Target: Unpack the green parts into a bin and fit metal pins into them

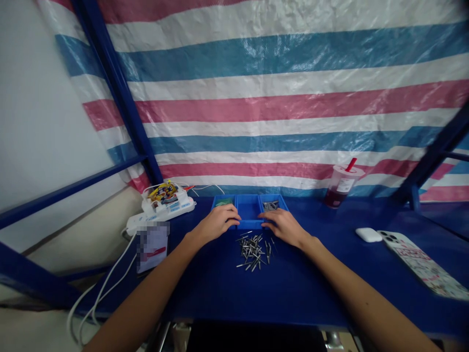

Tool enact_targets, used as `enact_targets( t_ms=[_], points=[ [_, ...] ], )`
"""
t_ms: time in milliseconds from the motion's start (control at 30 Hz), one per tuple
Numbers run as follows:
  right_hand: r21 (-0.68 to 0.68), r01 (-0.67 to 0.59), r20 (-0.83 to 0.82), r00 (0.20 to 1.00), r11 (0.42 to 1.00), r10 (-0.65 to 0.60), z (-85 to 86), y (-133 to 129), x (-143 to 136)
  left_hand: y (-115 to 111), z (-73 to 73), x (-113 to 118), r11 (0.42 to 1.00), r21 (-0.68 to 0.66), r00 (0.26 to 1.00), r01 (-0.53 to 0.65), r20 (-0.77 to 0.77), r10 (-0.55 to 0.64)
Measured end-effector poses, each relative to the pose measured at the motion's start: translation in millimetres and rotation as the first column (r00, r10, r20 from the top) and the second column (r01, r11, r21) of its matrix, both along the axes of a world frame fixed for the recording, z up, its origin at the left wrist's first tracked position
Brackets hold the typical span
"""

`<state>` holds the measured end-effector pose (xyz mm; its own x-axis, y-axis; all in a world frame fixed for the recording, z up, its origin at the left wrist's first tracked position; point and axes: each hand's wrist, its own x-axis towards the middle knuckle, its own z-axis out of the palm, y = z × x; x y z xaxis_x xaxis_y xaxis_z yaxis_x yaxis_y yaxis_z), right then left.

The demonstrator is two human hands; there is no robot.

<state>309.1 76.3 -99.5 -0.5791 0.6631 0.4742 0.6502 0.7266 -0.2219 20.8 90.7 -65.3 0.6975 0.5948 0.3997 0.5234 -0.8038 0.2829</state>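
A blue tray (250,224) with three compartments stands near the back of the blue table. Green items (223,201) lie in its left compartment, dark and silvery pieces (271,205) in the right one, and the middle one shows bare blue. My left hand (222,220) rests at the tray's front left, fingers apart and touching its edge. At the front right is my right hand (281,225), its fingers spread at the rim. Neither hand shows anything held. In front of the tray, between my forearms, lies a loose pile of thin metal pieces (252,250).
A white power strip (176,213) with cables and a yellow bundle (164,192) sits at the left, near a partly blurred packet (154,247). To the right stand a lidded cup (339,188) with a red straw, a white case (368,234) and a phone (421,264).
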Motion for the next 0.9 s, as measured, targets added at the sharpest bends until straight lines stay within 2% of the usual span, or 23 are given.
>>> enact_targets(
  t_ms=[267,400,600,667,733,800,900],
  points=[
    [0.021,-0.019,-0.004,1.0,1.0,0.019,-1.4,0,2,-1,-1.8,0,1.0,0.017,1.0,0.01,0.006,-0.01],
    [0.046,0.001,0.038,0.999,0.999,-0.003,-3.2,0,1,-6,2.8,3,0.997,0.081,1.0,0.009,0.0,-0.008],
    [0.218,0.071,0.031,0.996,0.973,-0.08,19.5,-17,-6,-21,8.6,18,0.981,0.192,0.998,0.016,0.053,-0.026],
    [0.209,-0.015,0.024,1.0,0.978,0.011,25.4,-29,-18,-25,6.8,22,0.974,0.225,0.996,0.025,0.074,-0.042],
    [0.118,-0.189,0.073,0.981,0.975,0.182,26.1,-44,-34,-28,4.5,25,0.967,0.254,0.994,0.019,0.102,-0.046],
    [0.024,-0.333,0.142,0.935,0.943,0.326,22.9,-59,-51,-30,2.7,27,0.962,0.273,0.99,-0.012,0.14,-0.027],
    [-0.045,-0.365,0.218,0.905,0.93,0.366,17.0,-74,-70,-30,1.3,28,0.956,0.289,0.983,-0.057,0.181,0.004]
  ],
)
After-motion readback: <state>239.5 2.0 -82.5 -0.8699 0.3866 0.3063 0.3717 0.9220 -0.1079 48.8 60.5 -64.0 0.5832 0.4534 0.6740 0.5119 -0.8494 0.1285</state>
